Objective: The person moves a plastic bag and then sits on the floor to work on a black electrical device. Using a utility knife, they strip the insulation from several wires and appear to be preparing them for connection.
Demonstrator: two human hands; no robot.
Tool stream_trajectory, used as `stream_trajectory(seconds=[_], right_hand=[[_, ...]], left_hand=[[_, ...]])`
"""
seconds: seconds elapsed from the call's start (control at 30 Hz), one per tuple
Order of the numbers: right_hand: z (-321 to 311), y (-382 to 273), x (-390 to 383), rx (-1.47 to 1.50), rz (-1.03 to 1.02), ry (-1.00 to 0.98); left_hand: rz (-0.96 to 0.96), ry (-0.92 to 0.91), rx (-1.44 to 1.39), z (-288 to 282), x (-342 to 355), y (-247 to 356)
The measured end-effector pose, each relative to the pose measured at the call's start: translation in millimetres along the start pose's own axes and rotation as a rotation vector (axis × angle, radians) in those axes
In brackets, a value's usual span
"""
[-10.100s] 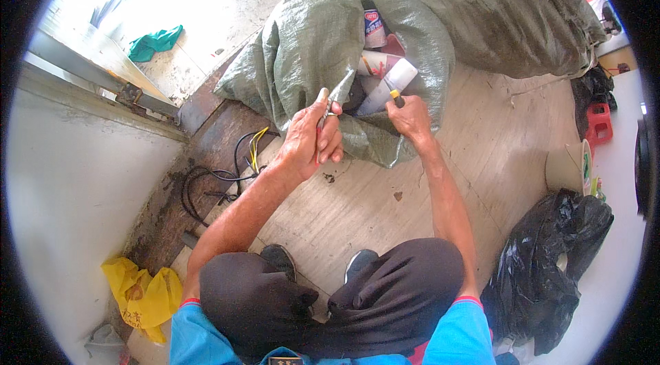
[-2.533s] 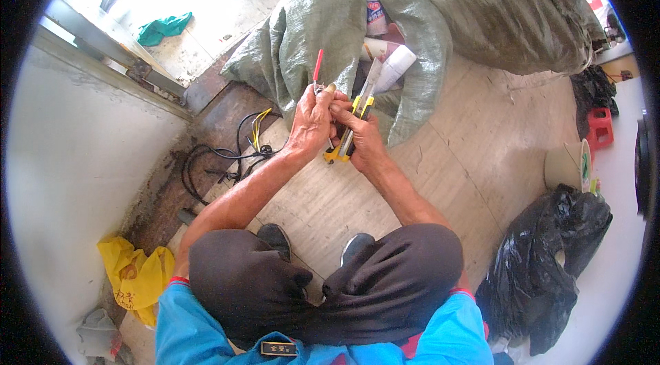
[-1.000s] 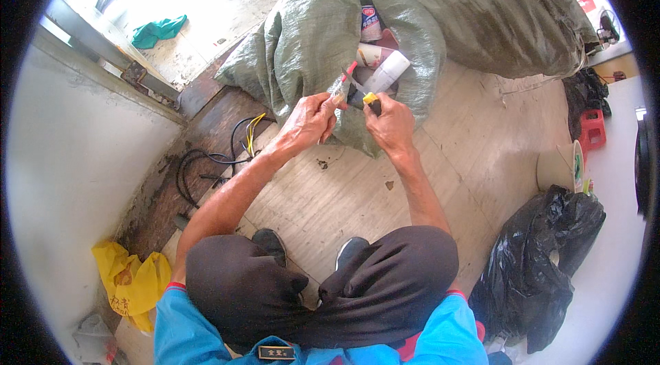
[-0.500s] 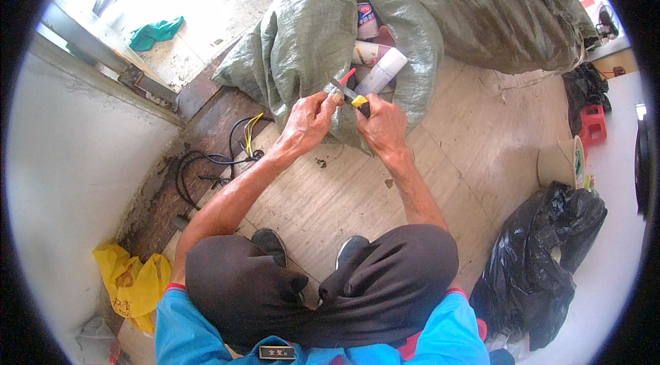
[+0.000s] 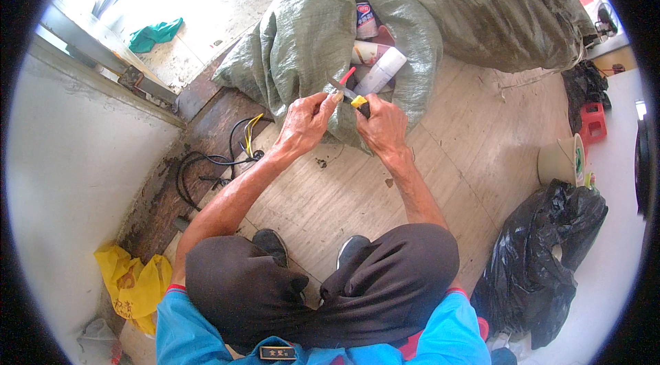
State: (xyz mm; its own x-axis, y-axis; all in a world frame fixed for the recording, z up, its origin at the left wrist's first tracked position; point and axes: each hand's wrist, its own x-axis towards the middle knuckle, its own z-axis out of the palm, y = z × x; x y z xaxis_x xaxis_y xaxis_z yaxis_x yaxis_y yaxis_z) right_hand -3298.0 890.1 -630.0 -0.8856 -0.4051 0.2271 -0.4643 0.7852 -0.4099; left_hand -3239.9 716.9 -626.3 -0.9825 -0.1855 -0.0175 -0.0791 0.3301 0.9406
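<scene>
My right hand (image 5: 382, 123) is closed round the yellow-and-black handle of a knife (image 5: 358, 101), its narrow metal blade pointing up and to the left. Beside it, my left hand (image 5: 306, 119) is pinched at the fingertips, touching or nearly touching the blade. A thin red strip (image 5: 348, 75) sticks up just above those fingertips, and I cannot tell what it belongs to. Both hands are over the near edge of an open green woven sack (image 5: 313, 28). In its mouth lie a white bottle (image 5: 382, 71) and a blue-and-white container (image 5: 366, 21).
A second bulging woven sack (image 5: 488, 7) stands at the far right. Black cable (image 5: 184, 179) with yellow wires lies on the floor at left. A yellow bag (image 5: 134, 286) sits near left, a black plastic bag (image 5: 533, 262) and a beige bucket (image 5: 558, 161) at right.
</scene>
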Motion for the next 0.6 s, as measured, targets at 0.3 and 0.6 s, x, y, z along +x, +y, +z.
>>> stream_trajectory(seconds=[0.3, 0.6], right_hand=[[1, 1, 3, -0.061, 0.044, -0.023], [5, 14, 21, -0.003, 0.073, 0.060]], left_hand=[[0.078, 0.057, 0.124, -1, -1, 4], [0.231, 0.108, 0.168, 2, 0, 5]])
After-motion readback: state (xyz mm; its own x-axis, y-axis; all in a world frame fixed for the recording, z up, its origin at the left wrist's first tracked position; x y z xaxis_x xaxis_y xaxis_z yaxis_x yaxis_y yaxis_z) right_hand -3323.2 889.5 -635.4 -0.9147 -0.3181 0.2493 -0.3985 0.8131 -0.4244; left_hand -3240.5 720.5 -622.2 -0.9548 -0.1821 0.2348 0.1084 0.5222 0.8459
